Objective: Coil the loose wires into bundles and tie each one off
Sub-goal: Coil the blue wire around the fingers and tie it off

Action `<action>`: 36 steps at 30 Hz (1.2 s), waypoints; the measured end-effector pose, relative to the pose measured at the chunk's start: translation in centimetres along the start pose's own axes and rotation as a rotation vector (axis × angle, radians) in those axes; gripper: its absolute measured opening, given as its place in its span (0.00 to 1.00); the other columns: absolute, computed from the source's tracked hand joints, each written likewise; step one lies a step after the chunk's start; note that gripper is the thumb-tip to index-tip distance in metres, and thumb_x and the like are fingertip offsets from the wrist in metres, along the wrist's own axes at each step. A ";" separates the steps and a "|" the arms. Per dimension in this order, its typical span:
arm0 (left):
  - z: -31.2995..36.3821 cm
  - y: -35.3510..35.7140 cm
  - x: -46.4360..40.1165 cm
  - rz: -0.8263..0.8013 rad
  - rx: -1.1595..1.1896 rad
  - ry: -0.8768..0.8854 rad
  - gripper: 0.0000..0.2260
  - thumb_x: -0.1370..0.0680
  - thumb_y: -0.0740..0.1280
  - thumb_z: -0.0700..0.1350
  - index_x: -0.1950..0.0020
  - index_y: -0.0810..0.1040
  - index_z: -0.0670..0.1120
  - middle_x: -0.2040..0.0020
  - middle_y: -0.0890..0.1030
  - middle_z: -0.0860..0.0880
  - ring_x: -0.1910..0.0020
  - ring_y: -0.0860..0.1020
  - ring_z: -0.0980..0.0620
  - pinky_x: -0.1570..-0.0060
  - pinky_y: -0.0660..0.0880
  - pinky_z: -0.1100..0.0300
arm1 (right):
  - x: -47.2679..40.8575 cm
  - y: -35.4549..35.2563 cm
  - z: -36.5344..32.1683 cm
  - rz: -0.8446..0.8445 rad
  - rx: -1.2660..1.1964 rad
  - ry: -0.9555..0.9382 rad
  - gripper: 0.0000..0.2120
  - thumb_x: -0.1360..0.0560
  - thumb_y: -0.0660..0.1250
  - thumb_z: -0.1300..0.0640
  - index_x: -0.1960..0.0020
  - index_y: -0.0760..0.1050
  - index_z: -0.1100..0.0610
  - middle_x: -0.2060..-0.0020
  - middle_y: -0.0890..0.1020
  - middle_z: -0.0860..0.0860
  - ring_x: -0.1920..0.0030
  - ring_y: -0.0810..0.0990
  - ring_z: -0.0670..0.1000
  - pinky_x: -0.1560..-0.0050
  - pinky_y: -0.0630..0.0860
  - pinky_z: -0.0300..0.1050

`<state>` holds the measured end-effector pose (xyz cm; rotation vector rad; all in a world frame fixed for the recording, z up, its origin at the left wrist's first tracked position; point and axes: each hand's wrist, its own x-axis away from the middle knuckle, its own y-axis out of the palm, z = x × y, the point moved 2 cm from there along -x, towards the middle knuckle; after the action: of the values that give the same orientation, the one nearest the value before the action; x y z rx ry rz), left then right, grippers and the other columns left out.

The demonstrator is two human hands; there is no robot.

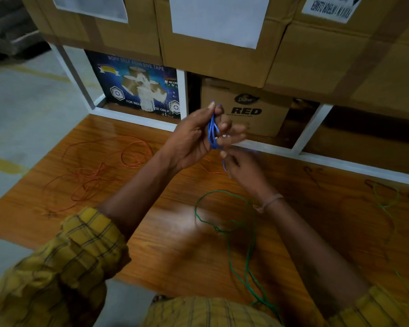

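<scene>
I have the blue wire (212, 128) up in front of me, folded into a short bundle of loops that stands nearly upright in my left hand (194, 140); that grip is closed on it, thumb on the near side and fingertips curled round from the far side. My right hand (240, 166) sits just below and to the right, its grip pinched on the loose tail of the same blue wire, which runs down from the bundle past my fingers; the motion blur there keeps me from seeing exactly how the fingers lie. Both hands are raised above the wooden table (165, 232). On the table to the left lies the orange wire (99, 171) in a loose tangle of loops. Near me, under my right forearm, the green wire (224, 223) sprawls in open curves toward the near edge. Far right there is another thin green wire (385, 204), dim and hard to follow. Beyond the table stand a white shelf frame (182, 95) and stacked cardboard boxes (222, 62).
</scene>
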<state>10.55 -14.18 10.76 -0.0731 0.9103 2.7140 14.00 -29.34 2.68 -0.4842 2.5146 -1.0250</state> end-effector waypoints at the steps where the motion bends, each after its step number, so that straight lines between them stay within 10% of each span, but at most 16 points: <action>1: 0.0 -0.4 -0.6 0.035 -0.003 0.033 0.14 0.11 0.51 0.47 0.49 0.72 0.43 0.60 0.82 0.44 0.43 0.85 0.38 0.33 0.78 0.37 | 0.4 0.5 0.0 -0.035 -0.025 -0.050 0.10 0.16 0.63 0.51 0.49 0.81 0.53 0.69 0.79 0.46 0.64 0.78 0.51 0.57 0.76 0.52; 11: -1.0 -5.1 -2.9 0.290 -0.761 0.105 0.15 0.11 0.56 0.55 0.42 0.71 0.43 0.39 0.86 0.42 0.33 0.82 0.44 0.27 0.72 0.43 | 2.2 -2.6 -3.0 -0.294 0.060 -0.273 0.06 0.22 0.69 0.52 0.58 0.77 0.47 0.75 0.70 0.44 0.71 0.69 0.42 0.66 0.68 0.47; 18: -1.4 -4.8 -0.8 0.163 -1.102 -0.045 0.17 0.10 0.56 0.50 0.37 0.70 0.35 0.48 0.84 0.47 0.50 0.84 0.54 0.42 0.80 0.47 | 0.8 -8.6 -5.3 -0.221 -0.215 -0.154 0.06 0.20 0.71 0.58 0.56 0.82 0.57 0.65 0.83 0.51 0.64 0.79 0.46 0.60 0.73 0.43; 21: -1.6 -4.9 0.2 0.123 -0.969 -0.118 0.16 0.10 0.56 0.49 0.41 0.69 0.35 0.53 0.83 0.35 0.69 0.76 0.43 0.64 0.74 0.50 | -0.6 -10.6 -4.7 -0.182 -0.316 -0.150 0.07 0.19 0.68 0.62 0.53 0.81 0.63 0.68 0.81 0.42 0.65 0.76 0.38 0.61 0.73 0.38; 26: -2.1 -3.8 1.9 0.003 -0.592 -0.147 0.13 0.10 0.52 0.45 0.47 0.72 0.42 0.63 0.77 0.36 0.79 0.61 0.53 0.79 0.58 0.65 | -3.3 -11.5 -3.5 -0.058 -0.358 -0.130 0.08 0.19 0.69 0.59 0.51 0.81 0.64 0.69 0.79 0.39 0.66 0.73 0.37 0.62 0.69 0.32; 36: -1.9 -2.1 2.8 -0.119 -0.009 -0.132 0.17 0.10 0.46 0.50 0.46 0.71 0.45 0.65 0.69 0.47 0.79 0.57 0.57 0.73 0.53 0.58 | -4.6 -4.9 0.1 0.030 -0.280 0.045 0.09 0.19 0.68 0.56 0.57 0.80 0.51 0.71 0.77 0.34 0.68 0.73 0.36 0.64 0.67 0.36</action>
<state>8.31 -13.03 7.67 0.0479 0.8289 2.5790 18.85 -30.63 7.12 -0.5044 2.7112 -0.6822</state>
